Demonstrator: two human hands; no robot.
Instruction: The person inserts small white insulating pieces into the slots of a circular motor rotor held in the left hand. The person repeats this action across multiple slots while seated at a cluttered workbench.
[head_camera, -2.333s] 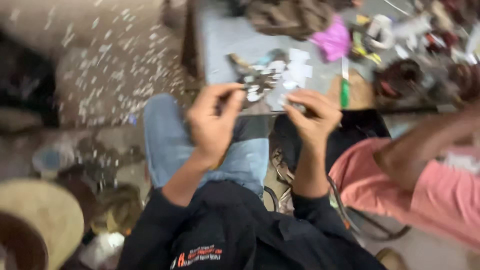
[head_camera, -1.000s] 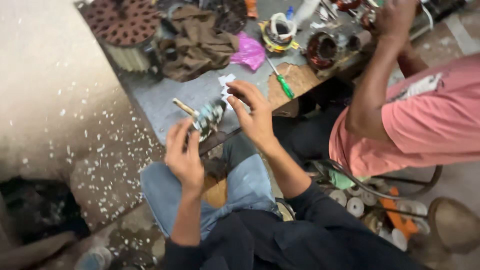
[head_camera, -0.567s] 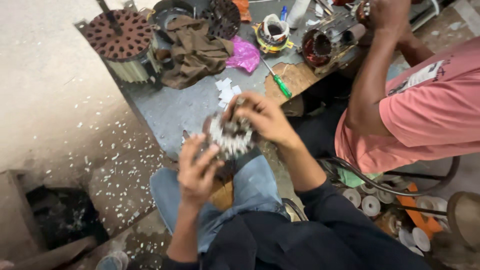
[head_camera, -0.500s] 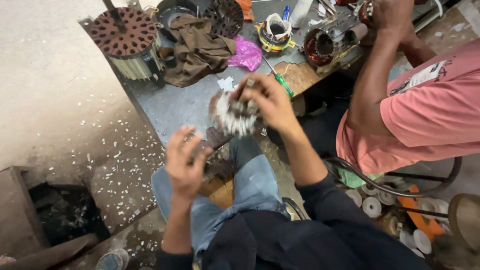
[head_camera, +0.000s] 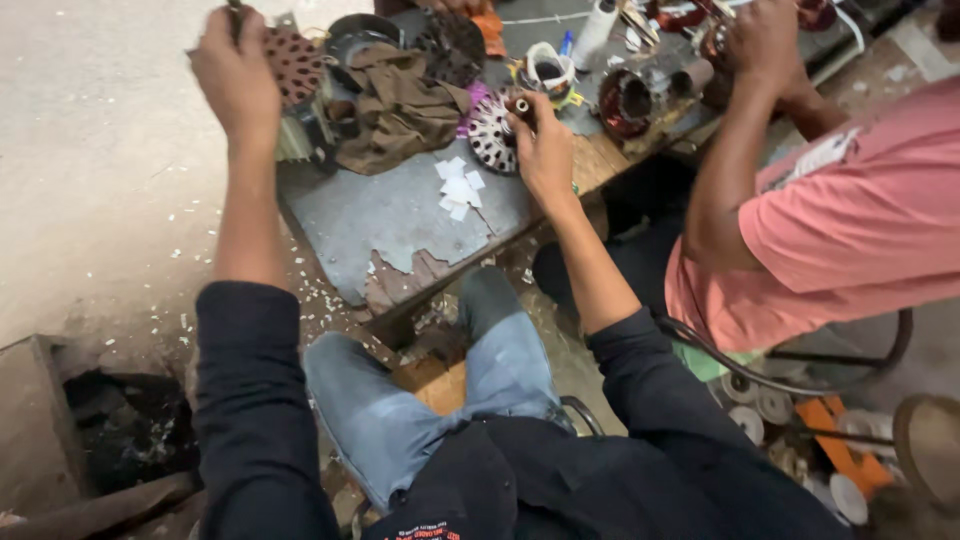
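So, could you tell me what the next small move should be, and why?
Probably set the round slotted metal rotor down on the bare grey worktop. The right hand holds it alone above the bench edge, while the left hand is far off at the perforated brown disc.

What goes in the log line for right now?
left hand: raised at dotted core | right hand: gripping round rotor | bench: paper bits

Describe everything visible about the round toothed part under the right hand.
The round toothed part is a disc-like metal core, pale with dark slots and holes around its rim, like a motor winding core. It stands tilted on edge on the grey table, beside white paper scraps. The right hand grips it at its upper right side, around a central shaft.
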